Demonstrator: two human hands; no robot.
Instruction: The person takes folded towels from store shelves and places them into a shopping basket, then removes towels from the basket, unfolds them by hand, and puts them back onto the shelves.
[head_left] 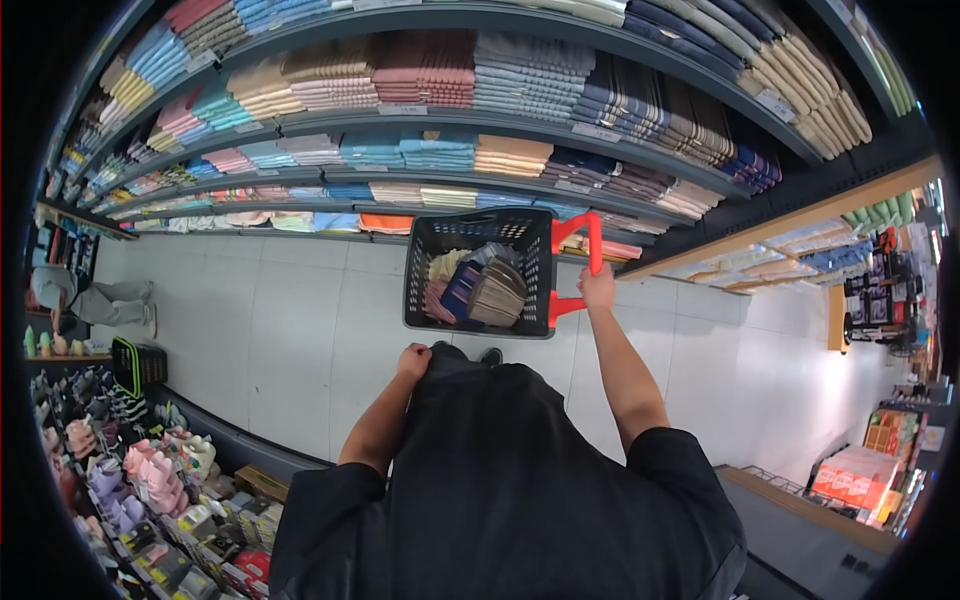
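Observation:
My right hand (597, 288) is wrapped round the red handle (595, 245) of a black shopping basket (480, 328) with perforated walls. Inside the basket lie folded cloths that look like towels: a brown striped one (499, 292), a dark blue one (461, 288), and pink, cream and grey-blue ones partly covered by others. Close to my dark clothing at the thigh, my left hand (413, 361) hangs with its fingers curled in, apart from the basket; nothing shows in it.
Shelves of folded towels (425, 77) in many colours run along the far side of the aisle. On the left, another person (110, 305) stands near a black basket with a green rim (139, 366). Slippers (155, 475) fill the near-left display. Pale tiled floor (300, 330) runs between.

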